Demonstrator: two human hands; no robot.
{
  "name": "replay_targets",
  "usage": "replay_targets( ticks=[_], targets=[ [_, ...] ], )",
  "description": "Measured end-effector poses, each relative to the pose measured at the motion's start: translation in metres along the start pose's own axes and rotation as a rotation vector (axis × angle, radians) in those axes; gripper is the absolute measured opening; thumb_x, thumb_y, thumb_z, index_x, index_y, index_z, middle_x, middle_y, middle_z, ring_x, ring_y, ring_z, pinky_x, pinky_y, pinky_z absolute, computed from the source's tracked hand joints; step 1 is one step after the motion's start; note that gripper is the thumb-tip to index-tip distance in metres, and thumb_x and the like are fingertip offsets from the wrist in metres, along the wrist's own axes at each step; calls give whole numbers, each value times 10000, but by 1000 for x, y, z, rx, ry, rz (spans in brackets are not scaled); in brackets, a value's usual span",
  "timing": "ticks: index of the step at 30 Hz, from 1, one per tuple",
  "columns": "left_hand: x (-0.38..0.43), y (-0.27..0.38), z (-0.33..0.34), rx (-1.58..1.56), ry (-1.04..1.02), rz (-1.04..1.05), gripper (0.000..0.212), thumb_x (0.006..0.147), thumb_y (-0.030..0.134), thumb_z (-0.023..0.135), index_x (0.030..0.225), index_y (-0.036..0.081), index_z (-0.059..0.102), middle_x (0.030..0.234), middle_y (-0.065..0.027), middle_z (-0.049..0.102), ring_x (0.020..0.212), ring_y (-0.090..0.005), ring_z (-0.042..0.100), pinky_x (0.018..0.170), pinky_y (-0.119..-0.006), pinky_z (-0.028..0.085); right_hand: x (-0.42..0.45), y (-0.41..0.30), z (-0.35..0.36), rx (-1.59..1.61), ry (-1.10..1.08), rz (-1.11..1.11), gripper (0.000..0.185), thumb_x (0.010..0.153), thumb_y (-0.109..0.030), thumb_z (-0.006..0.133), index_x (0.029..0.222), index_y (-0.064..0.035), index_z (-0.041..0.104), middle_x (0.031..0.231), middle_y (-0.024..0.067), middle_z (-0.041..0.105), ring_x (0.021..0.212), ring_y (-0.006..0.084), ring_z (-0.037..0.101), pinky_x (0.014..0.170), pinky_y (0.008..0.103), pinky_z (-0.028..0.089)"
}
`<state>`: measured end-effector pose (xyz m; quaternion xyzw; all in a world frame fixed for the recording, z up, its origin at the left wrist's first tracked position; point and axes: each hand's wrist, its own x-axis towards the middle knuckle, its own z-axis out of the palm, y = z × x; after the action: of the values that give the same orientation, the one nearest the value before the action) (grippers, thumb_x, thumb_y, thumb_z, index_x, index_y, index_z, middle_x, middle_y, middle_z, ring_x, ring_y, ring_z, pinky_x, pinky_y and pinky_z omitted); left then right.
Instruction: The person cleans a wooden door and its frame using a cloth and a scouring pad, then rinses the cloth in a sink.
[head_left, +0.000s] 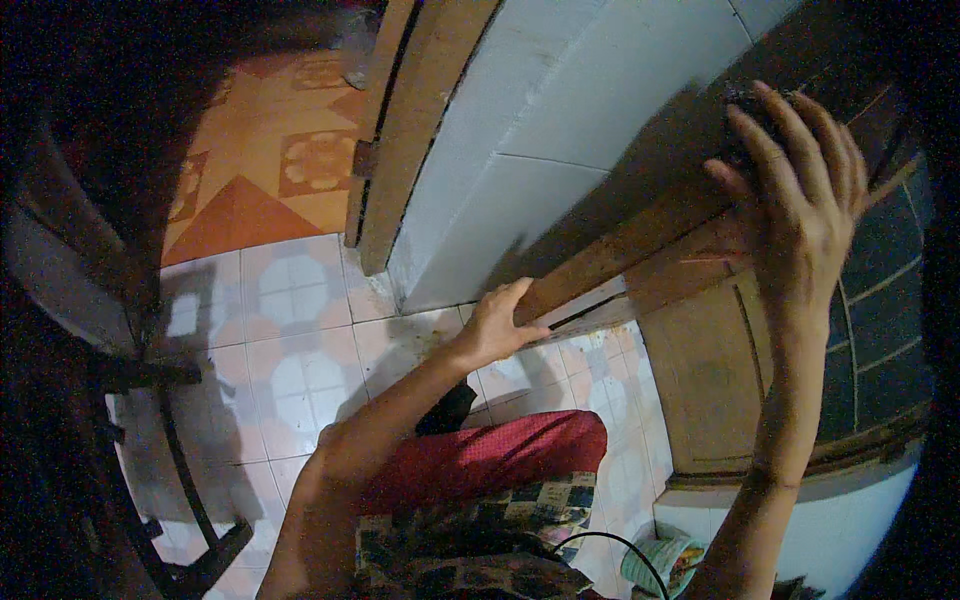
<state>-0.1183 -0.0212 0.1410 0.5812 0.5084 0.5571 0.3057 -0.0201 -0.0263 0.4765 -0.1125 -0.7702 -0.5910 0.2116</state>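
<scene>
My left hand (496, 324) grips the near end of a brown wooden ledge (622, 255), thumb on one side and fingers on the other. The ledge runs along a tiled wall toward the upper right. Higher up, my right hand (806, 176) reaches over the far part of this woodwork with its fingers bent. A dark, rough-looking item (742, 101) shows beside those fingertips; it is too dim to name, and whether I hold it or only touch it is unclear. The palm side of this hand is hidden.
A wooden door frame (409, 142) borders an orange patterned floor (315, 161). Pale patterned tiles (300, 375) lie underfoot. To the right stands a wooden door panel (705, 375). A dark metal frame (184, 450) is at the left, and a green-and-white bag (660, 562) at the bottom.
</scene>
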Motion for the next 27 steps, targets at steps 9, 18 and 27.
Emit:
replay_targets(
  ticks=[9, 18, 27],
  targets=[
    [3, -12, -2, -130, 166, 113, 501, 668, 221, 770, 1066, -13, 574, 964, -190, 638, 892, -300, 632, 780, -354, 491, -55, -98, 32, 393, -323, 11, 321, 724, -91, 559, 1034, -77, 639, 1159, 86, 580, 1031, 250, 528, 872, 390, 430],
    [-33, -35, 13, 29, 190, -36, 814, 600, 215, 804, 1260, 41, 360, 1137, -200, 535, 1096, -357, 496, 952, -416, 376, -27, -73, 10, 287, -187, 80, 282, 782, -74, 528, 1050, -66, 616, 1056, 89, 624, 975, 257, 570, 872, 382, 424],
    [-43, -67, 18, -61, 105, -106, 793, 612, 64, 753, 1288, 58, 340, 1125, -185, 564, 1107, -309, 519, 949, -377, 407, -104, -173, 34, 388, -341, -119, 351, 759, -99, 539, 1104, -64, 596, 1080, 69, 598, 1024, 258, 515, 838, 375, 422]
  ],
)
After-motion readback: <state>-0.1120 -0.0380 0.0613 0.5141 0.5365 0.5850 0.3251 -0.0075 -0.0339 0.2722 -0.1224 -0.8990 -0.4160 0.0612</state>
